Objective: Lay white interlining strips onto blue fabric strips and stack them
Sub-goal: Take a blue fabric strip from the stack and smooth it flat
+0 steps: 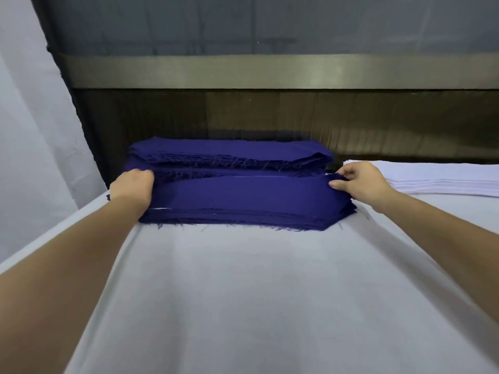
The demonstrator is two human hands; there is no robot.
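Holding the top strip [237, 191] of the blue stack [232, 215] at both ends. Left hand [132, 186] at the left end of the stack, fingers curled down over the strip's end, tips hidden behind the knuckles. Right hand [360, 182] at the right end of the stack, thumb and fingers pinching the strip's corner, held up a little. Long way of the strip: left to right, same as the stack under it, with one hand at each end. A thin bit of white peeking out at the strip's edges. Cannot tell if this strip is being put on the stack or taken off it. Behind the stack and touching it, a second blue pile [229, 153] with fuzzy edges. To the right of the stack and a little behind it, just beside the right hand, the white strips [445, 176] in a flat pile. In front of the stack, the white table [243, 292]. Probably next: a reach for a white strip. For that, right hand by far the closer one, and left hand way across the stack from the white strips.
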